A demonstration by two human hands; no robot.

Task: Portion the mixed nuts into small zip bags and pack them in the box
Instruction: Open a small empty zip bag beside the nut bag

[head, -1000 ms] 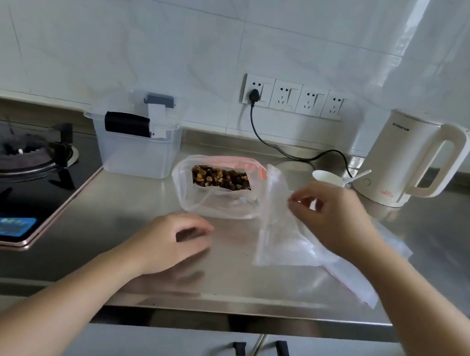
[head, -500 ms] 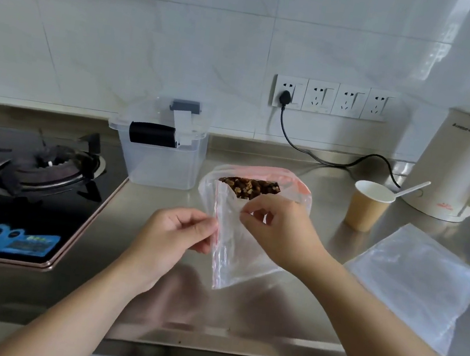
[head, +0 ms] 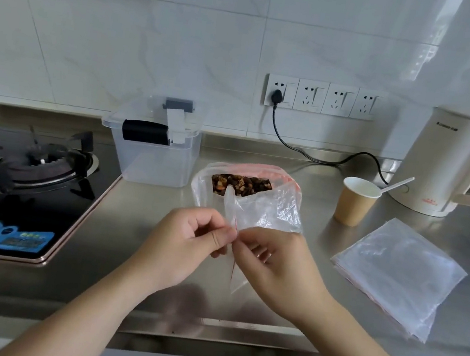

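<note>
An empty small zip bag (head: 265,213) with a red seal strip is held upright above the steel counter (head: 127,238). My left hand (head: 187,241) and my right hand (head: 273,262) both pinch its red-lined edge, thumbs nearly touching. Behind it stands a large open bag of mixed nuts (head: 240,183), brown pieces showing at its mouth. A clear plastic box (head: 155,150) with a closed lid and a black handle stands at the back, left of the nuts. A stack of empty zip bags (head: 396,272) lies flat on the right.
A paper cup (head: 357,200) with a white spoon (head: 395,185) stands before a cream kettle (head: 455,162) at the back right. A gas stove (head: 23,176) fills the left. A black cord (head: 307,152) runs from the wall sockets (head: 322,98) along the back.
My right hand lifted one bag off the stack and carried it left to the middle. My left hand rose from the counter and took its edge; both hands now pinch close together.
</note>
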